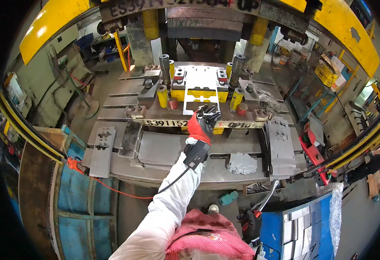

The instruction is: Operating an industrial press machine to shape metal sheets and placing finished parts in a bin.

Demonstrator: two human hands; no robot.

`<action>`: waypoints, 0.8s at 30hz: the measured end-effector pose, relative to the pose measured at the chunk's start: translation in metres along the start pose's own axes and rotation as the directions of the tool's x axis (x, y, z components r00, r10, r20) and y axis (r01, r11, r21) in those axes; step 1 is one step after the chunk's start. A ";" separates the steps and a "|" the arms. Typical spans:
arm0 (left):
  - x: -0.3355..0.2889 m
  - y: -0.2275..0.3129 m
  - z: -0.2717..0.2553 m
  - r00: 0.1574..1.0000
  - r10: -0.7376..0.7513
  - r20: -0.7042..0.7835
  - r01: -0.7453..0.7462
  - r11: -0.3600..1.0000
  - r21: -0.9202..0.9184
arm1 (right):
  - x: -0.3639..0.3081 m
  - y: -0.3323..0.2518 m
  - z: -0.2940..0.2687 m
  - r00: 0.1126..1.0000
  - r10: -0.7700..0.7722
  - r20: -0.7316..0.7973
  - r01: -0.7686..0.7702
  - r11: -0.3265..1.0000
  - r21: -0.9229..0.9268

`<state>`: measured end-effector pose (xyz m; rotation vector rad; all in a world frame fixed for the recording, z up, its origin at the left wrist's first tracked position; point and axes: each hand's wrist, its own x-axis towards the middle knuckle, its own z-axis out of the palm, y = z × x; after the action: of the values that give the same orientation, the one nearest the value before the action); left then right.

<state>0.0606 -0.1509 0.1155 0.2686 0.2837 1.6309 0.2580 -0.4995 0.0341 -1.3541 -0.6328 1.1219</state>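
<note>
A worker at a large yellow-framed stamping press (198,17) is reaching the left hand (203,121), gloved in red and black, forward over the front edge of the die bed and closing its fingers on the near end of a pale, cut-out sheet-metal blank (200,89) lying flat in the die between yellow guide posts (162,96). At the left of the bench (216,173), a punched plate (101,149) is lying beside a stack of plain grey sheets (161,147); right of centre a small pile of cut pieces (241,164) is sitting, and farther right a taller stack of stamped plates (281,147) is leaning near the edge. The main hazard, judging from the pose, is the hand sitting under the raised upper die: any stroke of the press would be catching the fingers. The thin blank's cut edges could also be slicing through a glove if it is dragged instead of lifted, and the black cable (172,184) running from the wrist-mounted device (196,154) could be snagging on the bench edge. The left arm, sleeved in white, is stretching almost straight from the lower frame, wrist level, palm down. The right hand (251,225), in a dark glove, is hanging low by the hip, well apart from the press, gripping a slender metal hook-like tool (268,197) beside a blue bin (302,229) of plates
</note>
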 end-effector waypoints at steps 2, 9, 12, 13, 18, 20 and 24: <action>-0.002 0.000 0.004 1.000 0.003 -0.002 -0.003 1.000 0.021 | -0.001 0.005 -0.003 1.000 -0.009 -0.020 0.008 0.999 -0.050; -0.002 0.002 0.005 0.999 0.000 -0.032 0.002 0.999 0.050 | -0.007 -0.003 0.002 0.965 0.200 -0.171 -0.148 0.949 0.277; -0.005 0.003 0.012 0.998 -0.024 -0.063 0.026 0.999 0.043 | -0.009 -0.005 0.000 0.948 0.222 -0.227 -0.164 0.955 0.249; -0.003 0.003 0.010 0.998 -0.029 -0.061 0.031 0.999 0.035 | -0.010 -0.007 0.000 0.942 0.214 -0.259 -0.157 0.962 0.222; -0.003 0.003 0.009 0.997 -0.016 -0.079 0.018 0.999 0.035 | -0.009 -0.008 -0.009 0.968 0.138 -0.207 -0.128 0.990 0.061; -0.001 -0.002 0.002 0.999 0.045 -0.030 -0.042 0.995 0.085 | -0.007 -0.003 -0.011 0.973 0.137 -0.184 -0.119 0.987 0.106; -0.001 0.000 0.007 0.998 -0.017 -0.068 0.020 0.998 0.051 | -0.008 -0.006 -0.009 0.974 0.122 -0.192 -0.110 0.991 0.073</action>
<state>0.0629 -0.1518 0.1216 0.2499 0.3788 1.6177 0.2643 -0.5091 0.0405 -1.4418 -0.3769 1.0751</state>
